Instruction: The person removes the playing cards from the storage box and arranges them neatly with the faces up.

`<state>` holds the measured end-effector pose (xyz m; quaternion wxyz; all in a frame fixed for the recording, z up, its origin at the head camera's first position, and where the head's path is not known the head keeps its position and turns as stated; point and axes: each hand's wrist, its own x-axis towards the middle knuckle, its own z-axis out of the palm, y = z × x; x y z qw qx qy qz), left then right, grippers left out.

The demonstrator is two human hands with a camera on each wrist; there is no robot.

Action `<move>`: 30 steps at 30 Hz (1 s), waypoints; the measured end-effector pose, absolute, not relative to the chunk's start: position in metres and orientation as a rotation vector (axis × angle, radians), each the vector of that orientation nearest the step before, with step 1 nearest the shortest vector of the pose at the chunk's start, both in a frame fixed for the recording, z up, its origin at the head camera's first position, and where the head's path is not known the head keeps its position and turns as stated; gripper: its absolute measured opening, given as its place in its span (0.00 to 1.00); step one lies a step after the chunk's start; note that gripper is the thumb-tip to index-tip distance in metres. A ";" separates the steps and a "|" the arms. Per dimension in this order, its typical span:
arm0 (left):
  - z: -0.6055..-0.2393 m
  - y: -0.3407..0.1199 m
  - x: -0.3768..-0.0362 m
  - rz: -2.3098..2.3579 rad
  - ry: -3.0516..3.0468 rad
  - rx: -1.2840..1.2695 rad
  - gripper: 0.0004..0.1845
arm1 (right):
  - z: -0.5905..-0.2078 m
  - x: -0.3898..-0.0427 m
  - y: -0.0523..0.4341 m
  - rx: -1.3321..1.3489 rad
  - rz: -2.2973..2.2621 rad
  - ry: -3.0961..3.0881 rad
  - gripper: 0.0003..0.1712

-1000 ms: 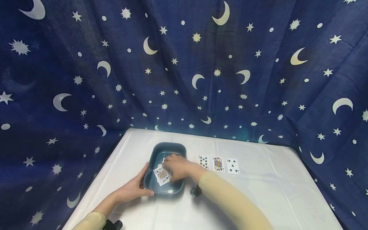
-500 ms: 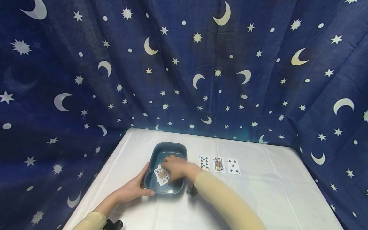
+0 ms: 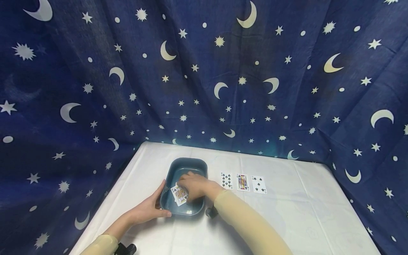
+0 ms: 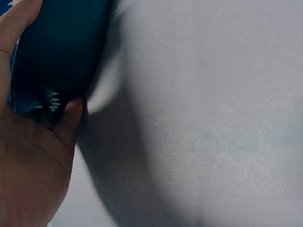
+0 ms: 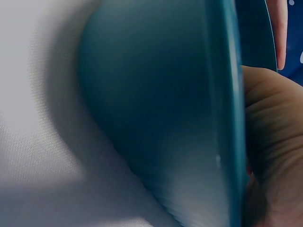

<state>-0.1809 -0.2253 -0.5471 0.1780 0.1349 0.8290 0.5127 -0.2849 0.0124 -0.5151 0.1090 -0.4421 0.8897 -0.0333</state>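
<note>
From my feed, the left hand grips the near-left corner of the dark teal plastic tub, fingers wrapped round its rim. The right hand is down inside it, fingertips curled onto a face-up court card just left of them.

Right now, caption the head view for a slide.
Left hand holds a blue tray while the right hand handles cards inside; three cards lie beside it.
</note>
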 end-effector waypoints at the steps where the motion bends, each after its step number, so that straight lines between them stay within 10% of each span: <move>1: -0.547 -0.225 -0.181 1.451 2.347 0.387 0.68 | -0.515 -0.285 0.012 -1.298 -0.097 2.617 0.51; 30: -0.546 -0.224 -0.180 1.450 2.354 0.388 0.68 | -0.516 -0.287 0.010 -1.210 -0.122 2.610 0.48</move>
